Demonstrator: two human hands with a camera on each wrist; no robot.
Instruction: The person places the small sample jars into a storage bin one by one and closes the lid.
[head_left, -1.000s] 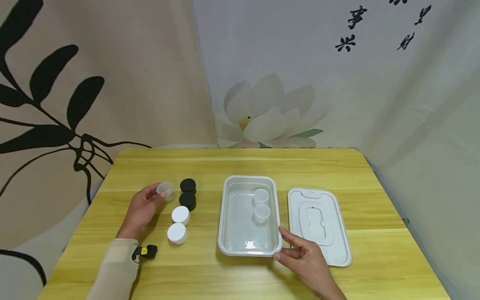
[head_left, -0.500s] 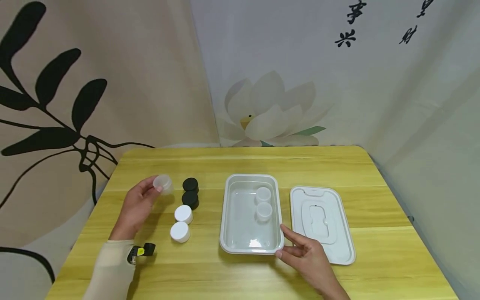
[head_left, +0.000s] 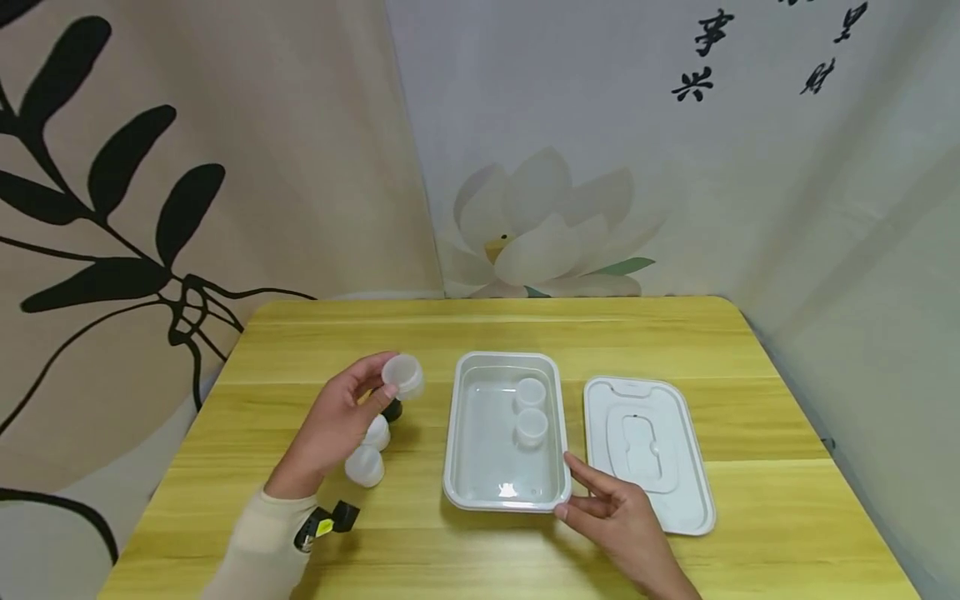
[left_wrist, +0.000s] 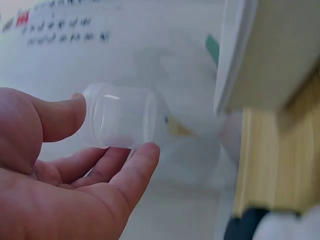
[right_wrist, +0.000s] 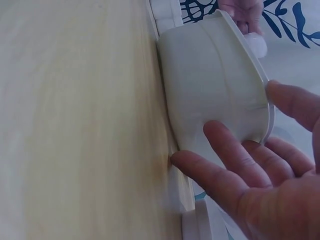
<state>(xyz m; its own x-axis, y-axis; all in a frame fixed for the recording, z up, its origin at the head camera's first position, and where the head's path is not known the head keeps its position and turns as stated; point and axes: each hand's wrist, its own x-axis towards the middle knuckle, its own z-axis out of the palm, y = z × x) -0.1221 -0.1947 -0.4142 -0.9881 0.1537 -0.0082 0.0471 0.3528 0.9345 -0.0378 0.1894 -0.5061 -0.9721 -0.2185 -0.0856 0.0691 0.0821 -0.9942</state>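
My left hand (head_left: pixel 333 425) pinches a small clear plastic jar (head_left: pixel 403 375) between thumb and fingers, above the table left of a white plastic box (head_left: pixel 476 433). The left wrist view has this jar (left_wrist: pixel 122 115) lying sideways in the fingers. Two similar clear jars (head_left: pixel 532 427) stand in the right half of the box. At the box's near right corner, my right hand (head_left: pixel 618 521) grips the rim with thumb and fingertips; its fingers (right_wrist: pixel 235 155) touch the outer wall in the right wrist view. Below the left hand are two white-topped jars (head_left: pixel 364 467) and a partly covered black-topped one (head_left: pixel 392 410).
A white box lid (head_left: pixel 652 458) lies flat on the wooden table (head_left: pixel 420 550), right of the box and close to my right hand. A patterned curtain (head_left: pixel 555 100) hangs behind the table's far edge.
My left hand has lifted the clear jar and carried it right, toward the box, passing over the black-topped jars and covering them in part. The right hand has stayed at the box's corner.
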